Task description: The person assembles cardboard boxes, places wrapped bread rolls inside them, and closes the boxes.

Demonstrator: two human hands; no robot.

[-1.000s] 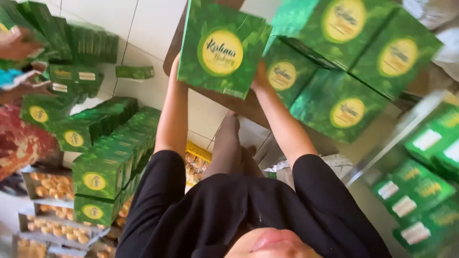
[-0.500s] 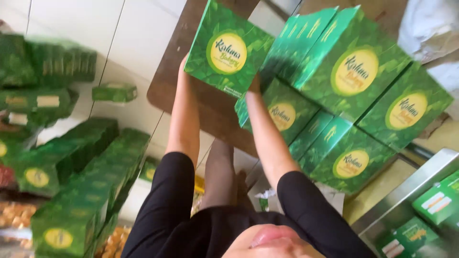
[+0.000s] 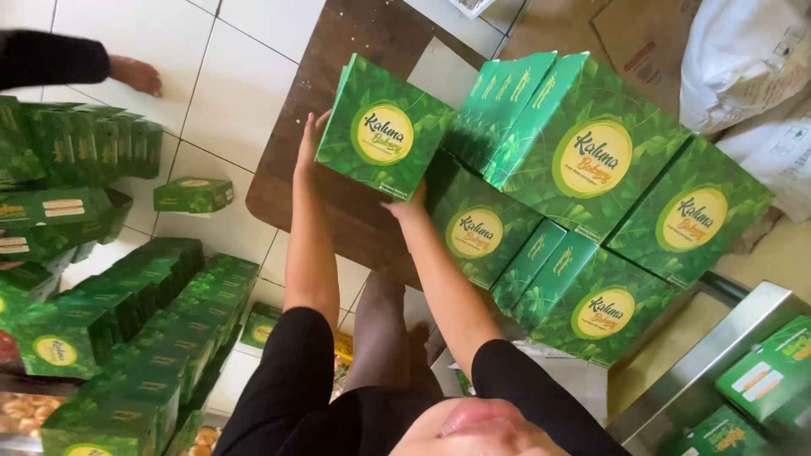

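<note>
We saw both hands clamped on one green box (image 3: 384,127). The left hand (image 3: 308,148) lay flat along its left edge. The right hand (image 3: 411,205) gripped its lower right corner, fingers tucked under. Neither grip had let go, so the box was carried and not set down.

The box hung tilted above the dark wooden worktop (image 3: 363,34), near its left edge. Its right side was just beside the pile of like boxes (image 3: 591,160) that covered the worktop's right half. We could not tell whether it touched them. Some boxes in that pile stood on edge, others lay flat with their round yellow labels up.

Against the pictures from a moment earlier, the box sat closer to the pile, and both arms were still stretched forward. The view had swung as well, so part of that shift may have been the camera's.

On the tiled floor (image 3: 228,101) to the left, rows of more green boxes (image 3: 127,312) stood packed together. One small box (image 3: 193,194) lay apart from them. Another person's hand (image 3: 135,74) reached in at the upper left corner. White sacks (image 3: 743,59) lay beyond the worktop's far right corner.
</note>
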